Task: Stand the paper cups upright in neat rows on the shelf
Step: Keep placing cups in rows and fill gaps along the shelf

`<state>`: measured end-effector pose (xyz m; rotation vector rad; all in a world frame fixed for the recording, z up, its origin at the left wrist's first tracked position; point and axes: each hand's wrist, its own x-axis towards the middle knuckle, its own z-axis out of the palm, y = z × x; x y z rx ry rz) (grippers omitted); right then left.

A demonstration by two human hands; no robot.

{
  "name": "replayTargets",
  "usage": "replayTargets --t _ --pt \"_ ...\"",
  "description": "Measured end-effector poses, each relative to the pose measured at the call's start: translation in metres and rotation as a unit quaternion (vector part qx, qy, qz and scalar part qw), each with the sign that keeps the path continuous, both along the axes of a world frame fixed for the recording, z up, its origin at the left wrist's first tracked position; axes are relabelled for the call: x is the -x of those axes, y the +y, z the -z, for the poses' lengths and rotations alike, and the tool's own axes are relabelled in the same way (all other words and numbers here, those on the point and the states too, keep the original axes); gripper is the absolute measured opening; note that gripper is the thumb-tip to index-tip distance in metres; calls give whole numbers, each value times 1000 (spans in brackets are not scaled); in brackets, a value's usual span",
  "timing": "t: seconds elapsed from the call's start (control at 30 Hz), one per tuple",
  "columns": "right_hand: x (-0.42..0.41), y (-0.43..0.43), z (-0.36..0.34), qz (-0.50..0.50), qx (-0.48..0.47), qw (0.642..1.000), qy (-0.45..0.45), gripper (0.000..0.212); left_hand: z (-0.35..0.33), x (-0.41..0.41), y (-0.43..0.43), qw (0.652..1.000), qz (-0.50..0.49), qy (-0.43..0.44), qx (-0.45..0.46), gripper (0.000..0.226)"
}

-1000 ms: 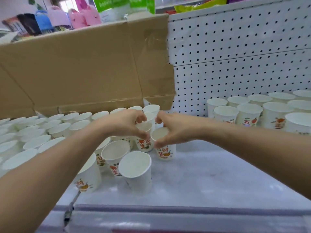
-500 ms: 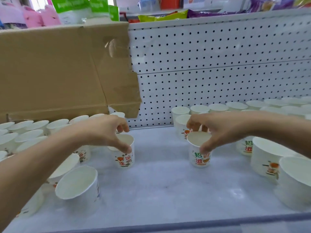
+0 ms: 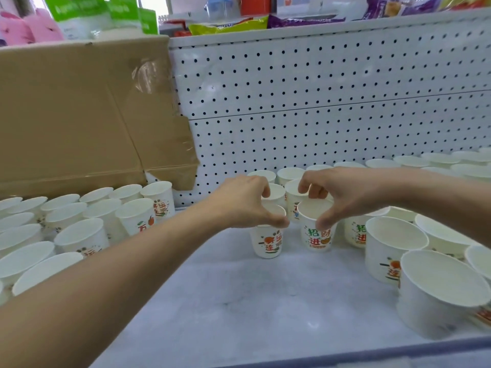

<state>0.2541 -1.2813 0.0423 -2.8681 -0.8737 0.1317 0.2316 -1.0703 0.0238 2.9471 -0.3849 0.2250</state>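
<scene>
Head view: the shelf [image 3: 239,301] is partly stocked, and all the paper cups that can be seen on it stand upright, mouth up.

At the left of the frame a large left block of cups [image 3: 87,235] sits packed in front of a cardboard box [image 3: 79,115], its lines fairly tight but not quite straight. At the right of the frame a right block of cups [image 3: 393,243] runs back toward the pegboard [image 3: 318,102], with a back row [image 3: 289,175] reaching to the middle.

In the centre of the frame the left hand [image 3: 247,201] pinches the rim of a red-lettered cup [image 3: 267,240] from above, thumb and fingers curled over its mouth. The right hand [image 3: 342,192] grips the rim of a green-lettered cup [image 3: 317,235] the same way. Both cups are upright at the left edge of the right block, just beside each other and just in front of the back row. Whether their bases rest on the shelf cannot be told.

I judge the task well along but unfinished. These two cups extend the right block, a broad bare strip of shelf separates the two blocks and takes up the lower centre of the frame, and the left block would need straightening.
</scene>
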Motion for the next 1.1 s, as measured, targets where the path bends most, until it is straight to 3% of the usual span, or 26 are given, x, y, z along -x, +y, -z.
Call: replayTargets --t 0.43,0.7,0.9,1.1 --pt "-7 -10 7 -5 -32 999 -21 72 7 1 -17 997 13 -54 45 57" --pt "-4 -9 12 -1 -46 998 -40 74 3 9 -14 998 3 -33 52 58" --pt "23 10 3 -45 -88 988 -115 47 -7 45 7 991 12 -51 119 51" --pt "49 45 8 -52 -51 986 -149 33 2 102 44 982 0 -90 165 44"
